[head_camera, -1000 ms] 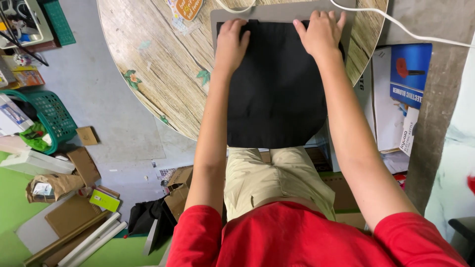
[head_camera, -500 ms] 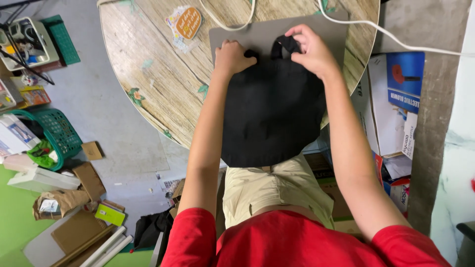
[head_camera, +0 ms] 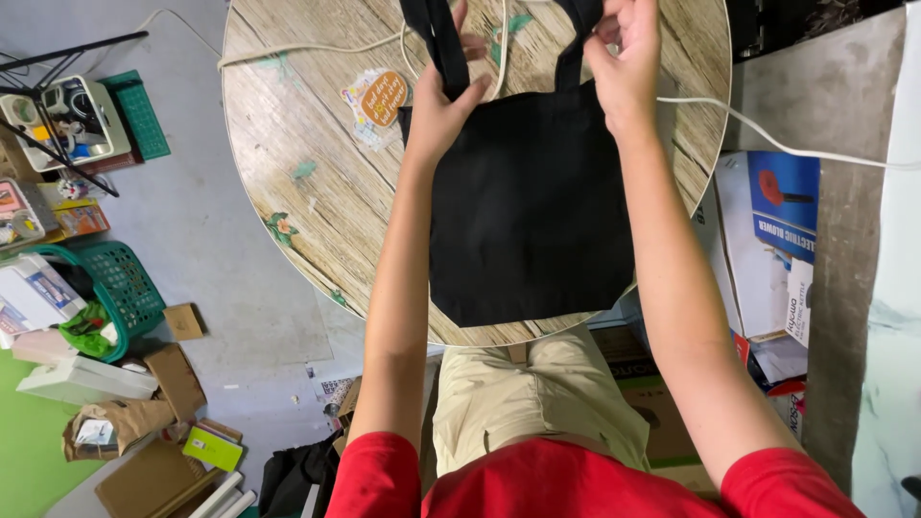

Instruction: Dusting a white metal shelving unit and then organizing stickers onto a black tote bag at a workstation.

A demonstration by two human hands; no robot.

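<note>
Fingers of both my left hand and right hand clamp the bag straps at twelve o'clock; I'd lift evenly off the desk.

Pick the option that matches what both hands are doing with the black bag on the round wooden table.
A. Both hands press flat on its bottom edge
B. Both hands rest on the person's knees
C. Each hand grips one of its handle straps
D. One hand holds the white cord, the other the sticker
C: the left hand and right hand each close on a strap of the black bag, which lies flat on the table.
</note>
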